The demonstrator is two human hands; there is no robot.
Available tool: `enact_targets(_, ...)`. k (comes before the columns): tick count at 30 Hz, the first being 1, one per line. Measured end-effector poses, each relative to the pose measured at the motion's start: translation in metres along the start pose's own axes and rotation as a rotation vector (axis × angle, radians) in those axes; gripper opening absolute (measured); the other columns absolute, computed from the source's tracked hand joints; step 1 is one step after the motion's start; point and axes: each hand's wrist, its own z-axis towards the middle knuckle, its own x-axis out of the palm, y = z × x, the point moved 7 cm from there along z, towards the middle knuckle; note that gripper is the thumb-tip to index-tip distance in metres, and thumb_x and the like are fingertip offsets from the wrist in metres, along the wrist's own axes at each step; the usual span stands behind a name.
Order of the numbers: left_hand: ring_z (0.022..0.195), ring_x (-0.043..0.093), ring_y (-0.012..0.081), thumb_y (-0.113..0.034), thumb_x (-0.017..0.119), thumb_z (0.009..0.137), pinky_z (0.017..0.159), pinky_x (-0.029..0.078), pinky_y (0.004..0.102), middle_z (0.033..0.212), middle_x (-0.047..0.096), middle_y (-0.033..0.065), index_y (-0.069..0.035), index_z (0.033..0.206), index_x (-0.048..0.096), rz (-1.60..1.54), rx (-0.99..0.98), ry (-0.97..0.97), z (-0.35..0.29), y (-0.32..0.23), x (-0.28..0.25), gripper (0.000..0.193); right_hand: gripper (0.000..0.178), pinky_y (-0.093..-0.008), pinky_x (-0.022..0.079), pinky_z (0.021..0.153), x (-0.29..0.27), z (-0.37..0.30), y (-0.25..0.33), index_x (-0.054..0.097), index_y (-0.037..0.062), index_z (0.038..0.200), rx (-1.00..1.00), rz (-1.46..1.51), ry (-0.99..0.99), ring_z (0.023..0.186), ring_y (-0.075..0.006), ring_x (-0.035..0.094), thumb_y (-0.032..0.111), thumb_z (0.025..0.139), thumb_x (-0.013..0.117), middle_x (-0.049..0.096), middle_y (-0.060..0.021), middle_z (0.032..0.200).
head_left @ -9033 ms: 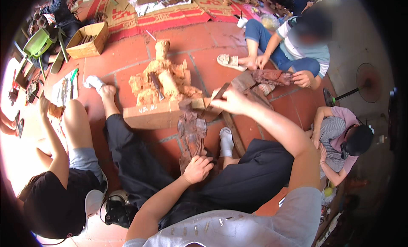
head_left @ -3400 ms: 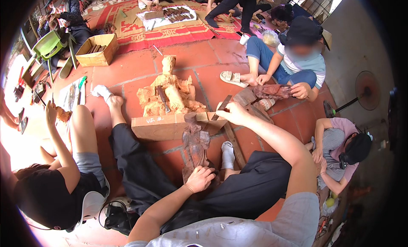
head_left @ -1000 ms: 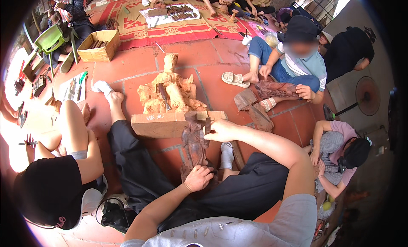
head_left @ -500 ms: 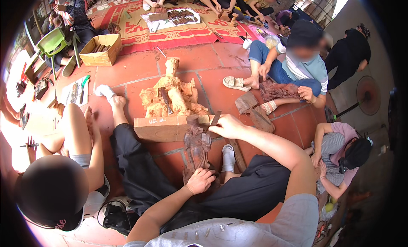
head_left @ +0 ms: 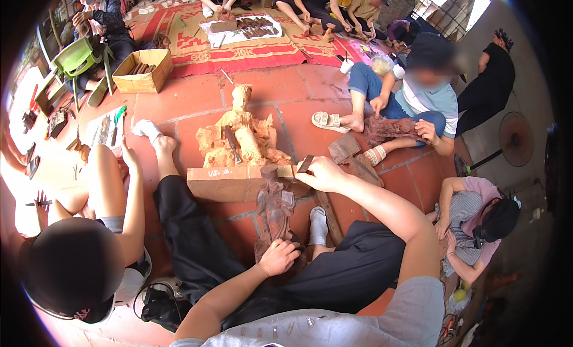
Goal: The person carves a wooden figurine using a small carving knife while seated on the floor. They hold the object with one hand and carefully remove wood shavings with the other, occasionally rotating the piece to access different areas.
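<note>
A dark reddish-brown carved wooden figurine [head_left: 275, 207] stands tilted between my legs, its head end near the wooden block. My left hand [head_left: 279, 257] is closed over its lower part and steadies it. My right hand [head_left: 322, 174] grips a short, dark, flat tool [head_left: 305, 164] beside the figurine's head; its exact kind is hard to make out. Just beyond, a pale, rough-carved wooden figure [head_left: 242, 132] sits on a thick wooden block [head_left: 224, 184]. A chisel [head_left: 231, 145] rests against the front of that pale figure.
Wood offcuts [head_left: 344, 145] lie to the right, near a person carving a dark piece [head_left: 391, 131]. Another person in a black cap sits close on my left. A cardboard box [head_left: 143, 71] stands far left. A red patterned mat [head_left: 262, 51] spreads behind; a fan [head_left: 514, 138] stands right.
The tool in my right hand has tipped and shifted slightly beside the figurine's head. My left hand stays on the lower part. The person on the left has raised a hand.
</note>
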Motion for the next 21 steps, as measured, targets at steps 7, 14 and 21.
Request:
enact_targets(7,0.113,0.053,0.0188,-0.022,0.068,0.077,0.097,0.037,0.0388,0.124,0.058,0.0018,-0.016,0.108,0.065,0.003,0.007,0.003,0.001,-0.001,0.001,0.033,0.024,-0.0434,0.051,0.072,0.034,-0.005,0.003,0.068,0.0033,0.089,0.047,-0.026,0.293,0.079,-0.0325,0.066,0.027,0.089,0.063,0.067,-0.0168,0.085)
enact_targets(14,0.113,0.053,0.0183,-0.024,0.068,0.078,0.098,0.036,0.0380,0.124,0.058,0.0015,-0.016,0.109,0.065,0.021,-0.007,0.028,-0.001,0.001,0.003,0.033,0.023,-0.0409,0.051,0.070,-0.003,-0.001,0.016,0.067,0.0026,0.089,-0.108,0.144,0.033,0.074,-0.0316,0.065,0.025,0.089,0.065,0.065,-0.0149,0.081)
enact_targets(21,0.113,0.052,0.0183,-0.023,0.068,0.078,0.098,0.036,0.0381,0.124,0.058,0.0014,-0.016,0.110,0.064,0.006,-0.004,0.032,0.002,0.000,0.004,0.033,0.021,-0.0417,0.051,0.074,0.030,-0.004,0.011,0.067,0.0043,0.094,-0.057,0.025,0.303,0.084,-0.0335,0.066,0.024,0.088,0.063,0.068,-0.0164,0.093)
